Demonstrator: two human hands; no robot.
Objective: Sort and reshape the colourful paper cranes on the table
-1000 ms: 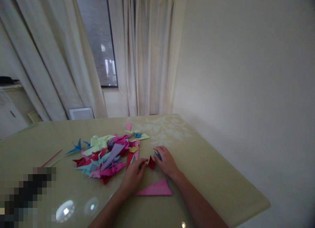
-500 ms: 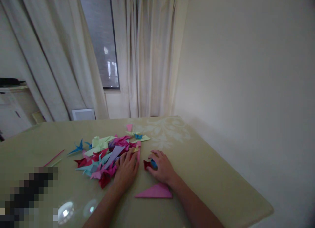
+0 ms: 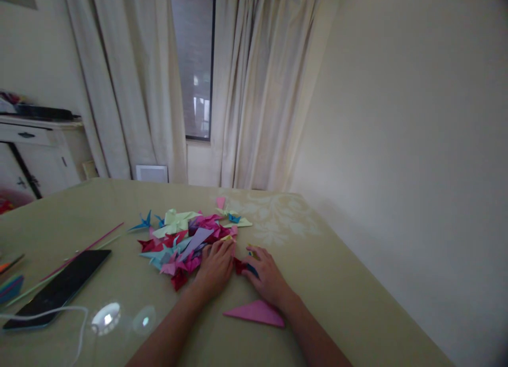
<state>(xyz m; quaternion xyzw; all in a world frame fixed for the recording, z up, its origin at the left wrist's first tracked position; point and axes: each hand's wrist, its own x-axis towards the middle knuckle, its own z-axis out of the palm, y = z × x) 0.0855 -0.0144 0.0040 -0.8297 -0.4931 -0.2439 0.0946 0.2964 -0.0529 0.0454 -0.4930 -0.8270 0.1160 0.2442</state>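
the left hand (image 3: 216, 266) lay palm down on the worktop (image 3: 337, 282), its fingers (image 3: 224, 250) stretched out and held close together, not gripping anything. their tips rested on the near edge of a pile of folded paper (image 3: 186, 237), a loose heap of pink, red, purple, pale green and blue shapes that spread away from those fingertips to the left and farther off.

the right hand (image 3: 269, 276) lay just beside the left one, with its fingers (image 3: 257, 258) curled toward it. under and just ahead of those fingertips sat a small blue paper piece (image 3: 252, 271), and a small red paper piece (image 3: 239, 265) touched it in the narrow gap between the two hands. whether the right fingers pinched the blue piece or only pressed on it could not be told.

behind the right wrist, nearer the person, a flat pink paper triangle (image 3: 256, 312) lay apart from both hands. beyond the left fingertips, at the far left rim of the pile, a blue paper crane (image 3: 145, 222) stood on its own. well to the left of the left hand a black phone (image 3: 59, 287) lay flat with a white cable (image 3: 47, 310) curving beside it, and a thin pink stick (image 3: 85, 245) lay just past the phone. pale curtains (image 3: 257, 92) hung around a window (image 3: 196, 65) far beyond the fingers.
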